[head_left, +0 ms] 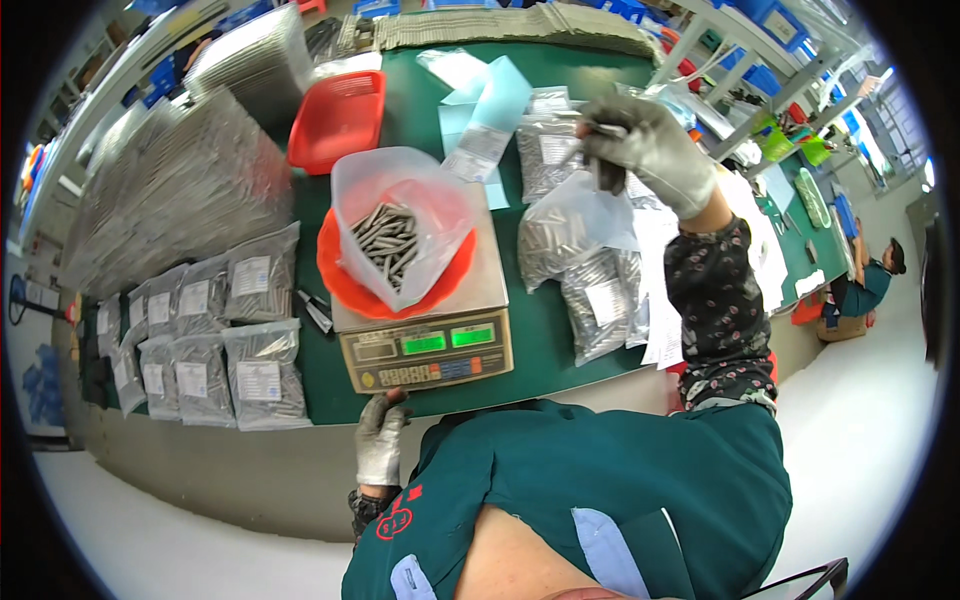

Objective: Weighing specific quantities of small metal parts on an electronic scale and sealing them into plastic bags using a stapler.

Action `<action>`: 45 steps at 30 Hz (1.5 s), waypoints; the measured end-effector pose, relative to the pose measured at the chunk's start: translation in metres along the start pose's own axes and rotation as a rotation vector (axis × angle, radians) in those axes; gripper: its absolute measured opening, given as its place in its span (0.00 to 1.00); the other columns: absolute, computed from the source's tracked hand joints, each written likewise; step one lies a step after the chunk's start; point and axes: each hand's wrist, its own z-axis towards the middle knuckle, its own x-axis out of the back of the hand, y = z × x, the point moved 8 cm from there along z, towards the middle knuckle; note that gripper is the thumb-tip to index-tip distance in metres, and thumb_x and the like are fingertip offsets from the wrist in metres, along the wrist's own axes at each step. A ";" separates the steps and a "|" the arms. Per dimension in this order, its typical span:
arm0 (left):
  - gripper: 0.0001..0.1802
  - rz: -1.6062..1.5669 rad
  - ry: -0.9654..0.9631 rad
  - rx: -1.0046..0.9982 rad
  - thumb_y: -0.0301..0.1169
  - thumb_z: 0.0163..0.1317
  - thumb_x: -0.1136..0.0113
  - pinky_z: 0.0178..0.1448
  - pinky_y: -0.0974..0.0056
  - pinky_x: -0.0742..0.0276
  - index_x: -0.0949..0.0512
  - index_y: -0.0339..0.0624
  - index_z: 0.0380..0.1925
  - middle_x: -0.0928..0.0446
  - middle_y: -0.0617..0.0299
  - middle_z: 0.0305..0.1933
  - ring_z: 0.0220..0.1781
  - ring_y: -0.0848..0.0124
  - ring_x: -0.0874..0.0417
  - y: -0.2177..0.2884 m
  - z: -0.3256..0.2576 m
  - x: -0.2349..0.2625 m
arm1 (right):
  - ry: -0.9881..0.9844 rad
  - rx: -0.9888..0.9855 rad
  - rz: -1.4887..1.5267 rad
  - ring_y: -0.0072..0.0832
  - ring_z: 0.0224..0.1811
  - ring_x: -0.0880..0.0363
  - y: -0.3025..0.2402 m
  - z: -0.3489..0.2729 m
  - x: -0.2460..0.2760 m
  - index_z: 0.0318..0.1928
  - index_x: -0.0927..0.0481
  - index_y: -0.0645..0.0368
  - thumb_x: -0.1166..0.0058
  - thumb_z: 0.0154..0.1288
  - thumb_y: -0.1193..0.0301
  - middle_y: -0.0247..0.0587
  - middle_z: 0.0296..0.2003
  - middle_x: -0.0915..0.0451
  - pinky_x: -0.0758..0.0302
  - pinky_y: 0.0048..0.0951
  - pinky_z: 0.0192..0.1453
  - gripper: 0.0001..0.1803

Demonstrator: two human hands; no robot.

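My right hand (pixel 645 150), in a whitish glove with dark fingertips, is raised above the filled clear bags on the right. Its fingers are curled together; what they hold, if anything, I cannot make out. My left hand (pixel 380 430), gloved too, is at the table's front edge just below the scale, its fingers loosely extended with nothing visible in them. On the weighing scale (pixel 430 350) stands a round orange-red basket (pixel 327 262). Inside it an open clear plastic bag (pixel 440 215) holds a heap of grey metal pins (pixel 388 245).
Filled, labelled bags (pixel 262 375) stand in rows at the left. Behind them rise stacks of plastic-wrapped trays (pixel 170 190). A red basket (pixel 340 115) and light-blue paper (pixel 500 95) lie behind the scale. More pin-filled bags (pixel 600 305) are to its right. Another person (pixel 868 290) sits at far right.
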 end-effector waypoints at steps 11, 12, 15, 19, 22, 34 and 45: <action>0.15 0.021 0.028 0.051 0.26 0.57 0.50 0.40 0.72 0.29 0.31 0.34 0.45 0.27 0.59 0.41 0.35 0.74 0.24 -0.008 -0.011 -0.016 | -0.170 0.034 -0.943 0.44 0.31 0.25 0.154 -0.043 0.023 0.35 0.24 0.58 0.52 0.47 0.77 0.48 0.29 0.24 0.29 0.33 0.36 0.11; 0.14 0.015 0.042 0.054 0.27 0.57 0.51 0.39 0.72 0.29 0.30 0.34 0.44 0.27 0.59 0.41 0.35 0.74 0.24 -0.009 -0.013 -0.017 | -0.240 0.039 -0.973 0.43 0.32 0.25 0.149 -0.042 0.006 0.32 0.23 0.55 0.53 0.47 0.72 0.46 0.28 0.23 0.30 0.37 0.36 0.10; 0.15 0.112 0.007 0.035 0.28 0.58 0.51 0.39 0.72 0.29 0.30 0.34 0.44 0.27 0.59 0.41 0.35 0.74 0.24 -0.005 -0.019 -0.023 | -0.412 -0.132 -0.764 0.44 0.34 0.26 0.173 -0.044 0.001 0.32 0.23 0.58 0.53 0.46 0.71 0.49 0.29 0.24 0.30 0.37 0.38 0.10; 0.14 0.084 0.076 0.066 0.27 0.57 0.51 0.41 0.72 0.29 0.30 0.34 0.44 0.28 0.59 0.41 0.37 0.73 0.24 -0.012 -0.026 -0.024 | -0.290 -0.111 -0.833 0.45 0.34 0.26 0.168 -0.014 0.007 0.33 0.23 0.61 0.53 0.51 0.67 0.53 0.30 0.24 0.30 0.34 0.40 0.12; 0.15 0.032 0.075 0.076 0.29 0.59 0.52 0.42 0.69 0.28 0.31 0.35 0.46 0.27 0.56 0.43 0.39 0.70 0.24 -0.023 -0.027 -0.024 | -0.285 -0.019 -0.752 0.45 0.34 0.26 0.172 -0.008 -0.004 0.35 0.24 0.61 0.54 0.53 0.65 0.53 0.31 0.24 0.30 0.35 0.40 0.14; 0.15 0.095 0.102 0.063 0.30 0.59 0.52 0.43 0.69 0.28 0.31 0.35 0.46 0.27 0.58 0.41 0.39 0.71 0.24 -0.034 -0.024 -0.013 | -0.083 0.169 -0.676 0.26 0.30 0.22 0.044 -0.002 -0.001 0.39 0.24 0.68 0.55 0.54 0.77 0.48 0.29 0.22 0.25 0.24 0.34 0.12; 0.15 -0.010 0.097 0.068 0.29 0.59 0.52 0.41 0.71 0.28 0.32 0.35 0.46 0.27 0.58 0.42 0.38 0.73 0.24 -0.032 -0.018 -0.008 | -0.878 0.335 -1.292 0.38 0.37 0.22 -0.006 0.041 -0.240 0.37 0.20 0.54 0.49 0.49 0.71 0.42 0.37 0.22 0.26 0.33 0.39 0.12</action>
